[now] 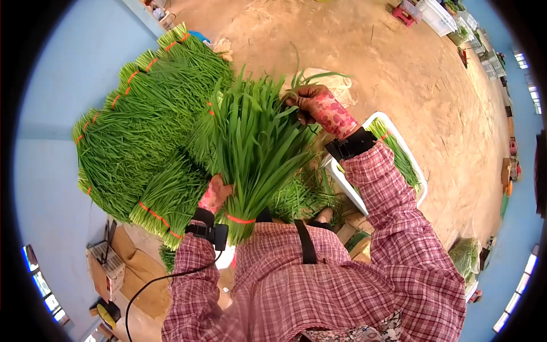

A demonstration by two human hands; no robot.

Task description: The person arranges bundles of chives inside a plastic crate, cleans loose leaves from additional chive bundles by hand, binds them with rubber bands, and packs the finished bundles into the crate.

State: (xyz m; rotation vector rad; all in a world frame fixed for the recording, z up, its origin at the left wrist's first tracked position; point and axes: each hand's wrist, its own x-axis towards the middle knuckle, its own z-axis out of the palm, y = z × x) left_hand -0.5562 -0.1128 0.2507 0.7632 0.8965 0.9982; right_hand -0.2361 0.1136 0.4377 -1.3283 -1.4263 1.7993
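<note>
A bundle of garlic chives [256,148] stands before my body, leaf tips pointing away from me, with an orange band [241,220] around its lower stems. Gripping its left side is my left hand [215,194]; the fingers are partly hidden by the leaves. At the bundle's upper right, my right hand [310,102] has its fingers closed in a pinch on a few leaf blades [326,75], some sticking out past the fingers. Both hands have pink patterned coverings at the wrist.
Banded chive bundles [142,125] are heaped on the left along the blue wall [62,74]. A white crate [423,171] with chives stands at right. Loose green leaves [302,196] lie below the bundle. Farther right are more crates [437,17] on the brown floor [393,68].
</note>
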